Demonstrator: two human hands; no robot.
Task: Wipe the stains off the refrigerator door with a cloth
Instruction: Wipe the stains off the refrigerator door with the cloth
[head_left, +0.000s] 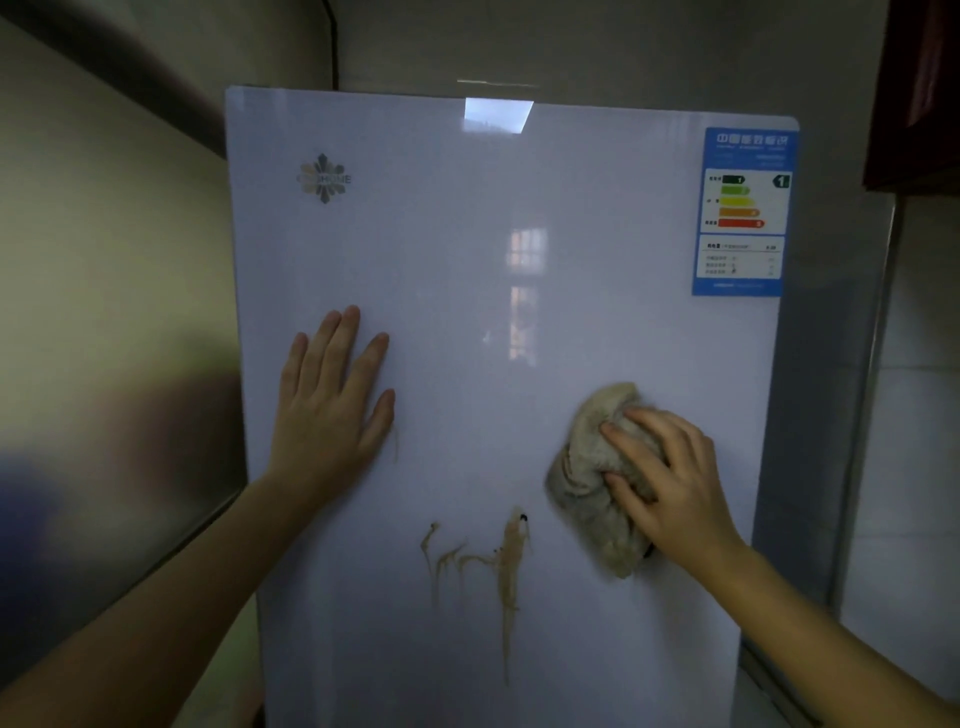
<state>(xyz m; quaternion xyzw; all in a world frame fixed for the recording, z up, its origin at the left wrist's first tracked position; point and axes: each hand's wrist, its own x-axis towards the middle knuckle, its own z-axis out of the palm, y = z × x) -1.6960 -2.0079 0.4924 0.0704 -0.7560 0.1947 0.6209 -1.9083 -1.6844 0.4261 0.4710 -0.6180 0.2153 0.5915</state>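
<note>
**Drips remain as cloth meets fridge door**

Bare forearms reach up to the refrigerator door (467, 312): left hand (332, 410) flat and splayed, right hand (670, 483) clamped on a bunched cloth (592, 483) pressed beside brown stains (506, 566). A dry, wadded cloth may smear them sideways. No containers are visible.

Left hand (332, 400) flat, fingers spread, arm extended. Right hand (670, 483) curled, fingers clenched on bunched beige fabric cloth (592, 499).
</note>
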